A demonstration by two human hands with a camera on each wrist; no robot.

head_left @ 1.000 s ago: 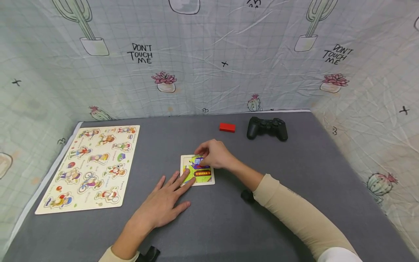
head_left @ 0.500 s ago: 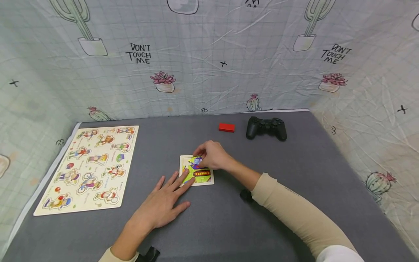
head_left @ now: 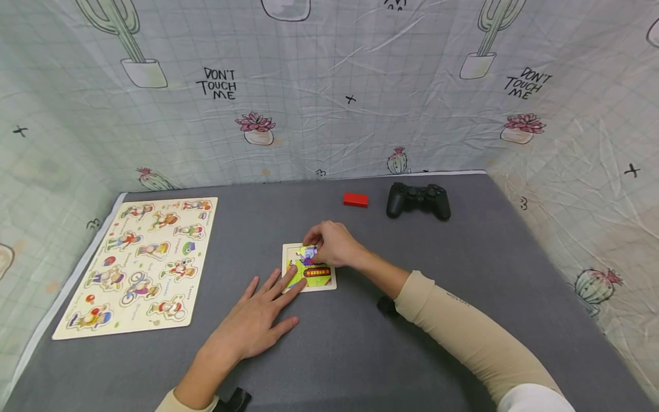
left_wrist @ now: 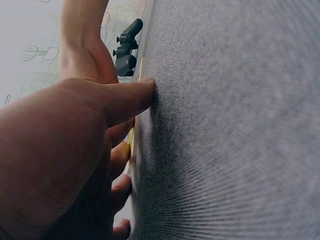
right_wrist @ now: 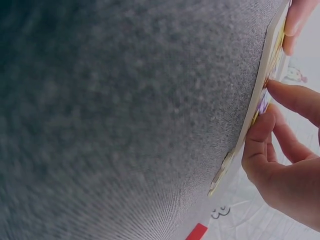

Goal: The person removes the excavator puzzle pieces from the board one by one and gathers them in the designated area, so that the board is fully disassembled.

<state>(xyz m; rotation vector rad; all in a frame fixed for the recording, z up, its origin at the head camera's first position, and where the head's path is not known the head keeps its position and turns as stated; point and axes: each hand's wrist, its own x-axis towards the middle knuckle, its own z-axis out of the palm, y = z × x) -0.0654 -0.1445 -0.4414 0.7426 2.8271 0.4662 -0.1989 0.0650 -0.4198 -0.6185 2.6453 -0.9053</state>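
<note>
A small square jigsaw puzzle [head_left: 325,288] with a pale wooden rim lies on the grey table, showing a yellow-green and purple vehicle picture. My left hand [head_left: 257,320] rests on its lower left part with straight, spread fingers; the thumb lies on the table beside it. At the upper part, my right hand [head_left: 337,245] pinches a puzzle piece [head_left: 308,253] between thumb and curled fingers, low over the board. Those fingers cover the board's upper right corner. In the right wrist view a loose puzzle piece [right_wrist: 220,174] lies on the table beyond the board, hidden from the head view.
A large wooden puzzle board [head_left: 198,297] with several character pieces lies at the left. Toward the back are a red block [head_left: 356,199] and a black game controller [head_left: 418,201]. Printed cloth [head_left: 309,86] hangs behind the table and along both sides.
My right hand has shifted very slightly with the piece it pinches, staying at the puzzle's upper part. The left hand keeps its place. The whole head view has drifted a little.
</note>
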